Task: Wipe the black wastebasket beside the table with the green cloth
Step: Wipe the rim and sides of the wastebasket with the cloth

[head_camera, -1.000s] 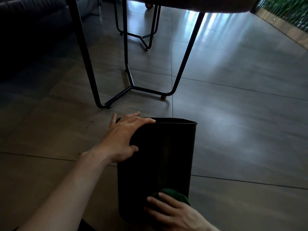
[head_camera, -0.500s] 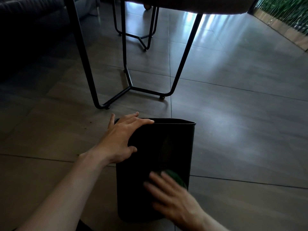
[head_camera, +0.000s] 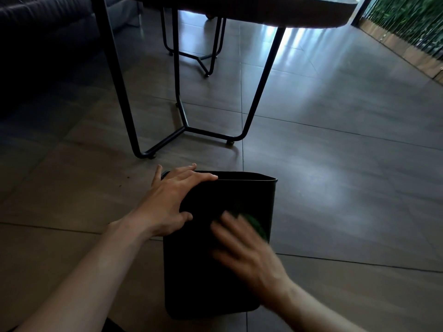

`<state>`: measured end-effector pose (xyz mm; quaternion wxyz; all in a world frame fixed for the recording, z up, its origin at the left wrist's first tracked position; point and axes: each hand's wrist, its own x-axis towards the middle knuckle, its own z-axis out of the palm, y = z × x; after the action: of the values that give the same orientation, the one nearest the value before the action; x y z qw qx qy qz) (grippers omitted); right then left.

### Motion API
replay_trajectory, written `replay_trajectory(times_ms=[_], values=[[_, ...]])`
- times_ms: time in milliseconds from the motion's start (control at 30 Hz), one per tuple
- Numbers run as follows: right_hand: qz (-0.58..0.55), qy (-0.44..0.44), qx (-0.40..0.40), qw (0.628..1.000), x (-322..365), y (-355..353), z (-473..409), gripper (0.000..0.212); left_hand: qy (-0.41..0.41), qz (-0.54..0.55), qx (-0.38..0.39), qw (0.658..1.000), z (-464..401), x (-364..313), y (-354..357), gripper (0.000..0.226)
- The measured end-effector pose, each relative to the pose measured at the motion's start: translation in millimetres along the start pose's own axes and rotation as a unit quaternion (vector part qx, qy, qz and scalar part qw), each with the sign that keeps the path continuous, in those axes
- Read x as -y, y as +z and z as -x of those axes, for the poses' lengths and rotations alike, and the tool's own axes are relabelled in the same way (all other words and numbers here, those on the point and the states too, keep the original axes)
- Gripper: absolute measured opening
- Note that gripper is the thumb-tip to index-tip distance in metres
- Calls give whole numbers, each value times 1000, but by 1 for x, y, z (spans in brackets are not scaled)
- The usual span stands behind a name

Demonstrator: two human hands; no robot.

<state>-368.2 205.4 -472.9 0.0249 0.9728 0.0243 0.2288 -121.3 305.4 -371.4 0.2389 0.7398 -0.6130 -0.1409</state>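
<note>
The black wastebasket stands upright on the tiled floor, low in the middle of the view. My left hand lies over its upper left corner, fingers across the rim. My right hand presses the green cloth flat against the near wall, about halfway up and toward the right edge. The hand is blurred by motion. Only a small green edge of the cloth shows past my fingertips; the rest is under my palm.
A table with a black metal leg frame stands just beyond the basket, its top overhead. A dark sofa fills the far left. A second metal base sits further back. Open tiled floor stretches to the right.
My right hand has slid the green cloth up the basket's near wall, from near the bottom to about mid-height. My left hand has stayed on the rim.
</note>
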Motion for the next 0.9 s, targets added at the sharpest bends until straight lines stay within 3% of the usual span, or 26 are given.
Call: replay_trajectory(times_ms=[67,133,167,233,367,433,500,633,700,800,900], values=[[57,-98,65,991,26,16,36,23,2,-2,1,1000,0,-2,1,101],[115,-147,95,978,31,18,49,41,5,3,-2,1000,0,-3,1,100],[104,-152,108,977,25,12,44,36,5,4,-3,1000,1,-4,1,99],[40,-101,92,990,8,-3,19,17,6,2,-3,1000,1,-4,0,98],[-11,129,-35,991,-25,-32,-44,24,8,1,-2,1000,0,-6,0,96],[-7,155,-54,986,-25,-30,-52,25,8,2,-3,1000,0,-6,0,95],[2,85,-25,996,-8,-19,-35,21,5,1,-2,1000,0,-6,-1,96],[33,-108,128,985,32,5,25,10,8,-7,1,1000,-1,-5,0,98],[44,-138,141,979,25,-2,28,11,7,-3,0,1000,-1,-5,1,99],[-3,18,39,999,-5,-21,-2,18,6,-7,2,1000,-3,-1,1,101],[-2,211,-52,976,-28,-36,-40,30,-3,-7,2,1000,-4,0,2,103]])
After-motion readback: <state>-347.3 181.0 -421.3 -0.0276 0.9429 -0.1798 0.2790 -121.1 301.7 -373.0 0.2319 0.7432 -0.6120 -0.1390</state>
